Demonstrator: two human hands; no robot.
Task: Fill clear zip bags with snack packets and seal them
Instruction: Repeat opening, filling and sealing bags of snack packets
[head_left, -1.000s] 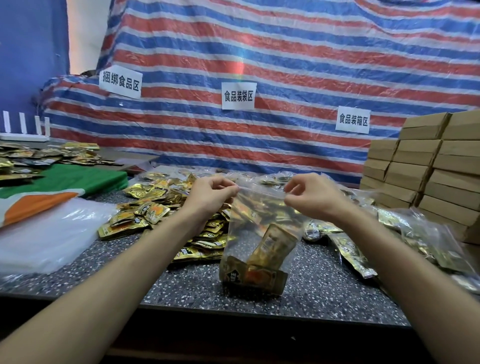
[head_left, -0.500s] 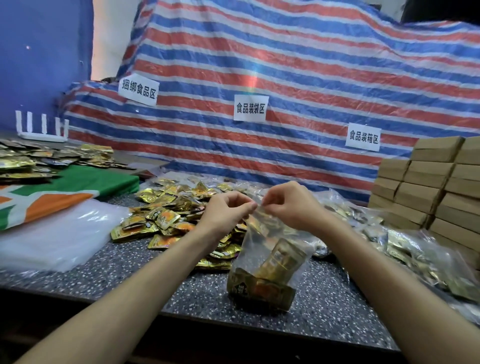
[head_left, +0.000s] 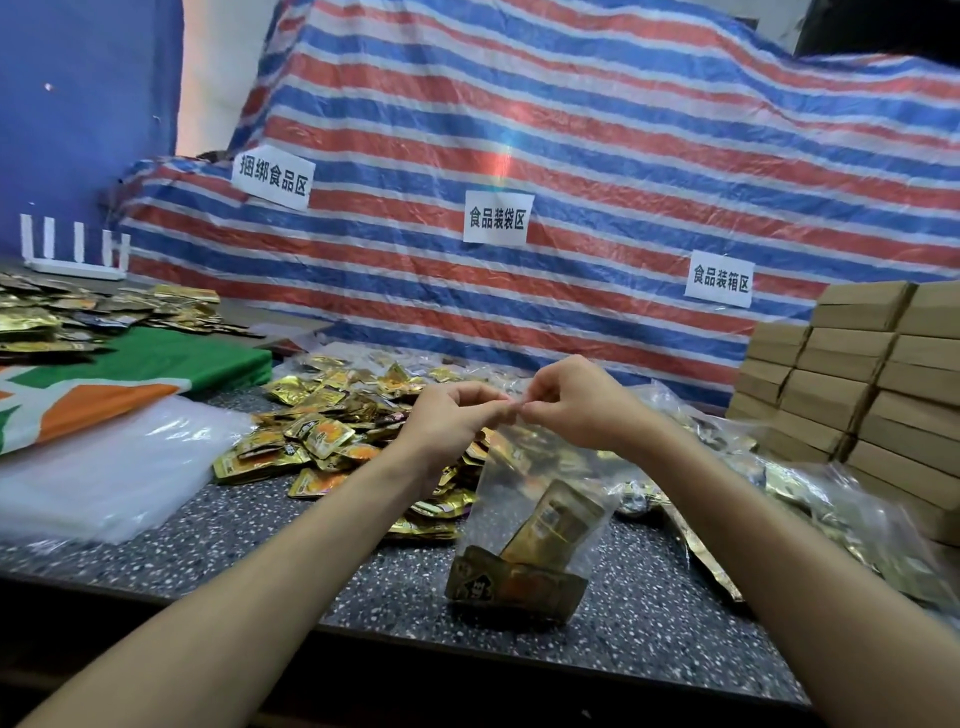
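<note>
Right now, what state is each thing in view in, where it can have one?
zip bag: held upright by its top, snack packets inside, seal state unclear.
left hand: pinching the bag's top.
right hand: pinching the bag's top.
loose packets: heaped on the table, unbagged.
cardboard boxes: closed, stacked.

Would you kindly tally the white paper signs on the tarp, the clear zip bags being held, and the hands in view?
white paper signs: 3
clear zip bag, pinched at its top: 1
hands, the left hand and the right hand: 2
Total: 6
</note>
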